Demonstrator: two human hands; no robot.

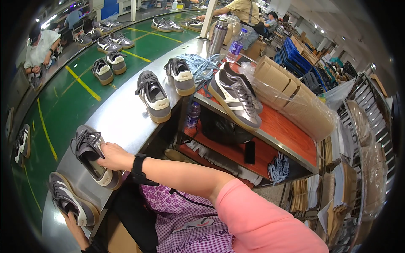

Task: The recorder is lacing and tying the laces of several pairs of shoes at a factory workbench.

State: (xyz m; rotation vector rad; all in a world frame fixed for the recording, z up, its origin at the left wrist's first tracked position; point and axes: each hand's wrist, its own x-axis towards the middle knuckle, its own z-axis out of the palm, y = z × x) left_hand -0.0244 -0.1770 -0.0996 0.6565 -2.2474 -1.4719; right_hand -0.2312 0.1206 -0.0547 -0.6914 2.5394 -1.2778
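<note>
On the metal ledge at the lower left lie two grey sneakers with white stripes and gum-coloured soles. My right hand (113, 157) grips the collar of the farther sneaker (90, 147), its fingers partly hidden inside the opening. The nearer sneaker (67, 196) has my left hand (75, 227) at its heel opening, with some fingers hidden by the shoe. Farther along the ledge stand two more sneakers, one (154, 99) with its heel toward me and another (181, 76) beside it. A further pair (236, 97) rests on the red shelf at the right.
A green conveyor (84, 122) with yellow lines carries several sneakers beyond the metal ledge (122, 114). Pale blue laces (198, 63), a steel flask (218, 38) and a water bottle (236, 46) stand near the red shelf (291, 139). Brown cardboard inserts (291, 92) lie in plastic. Other people work farther off.
</note>
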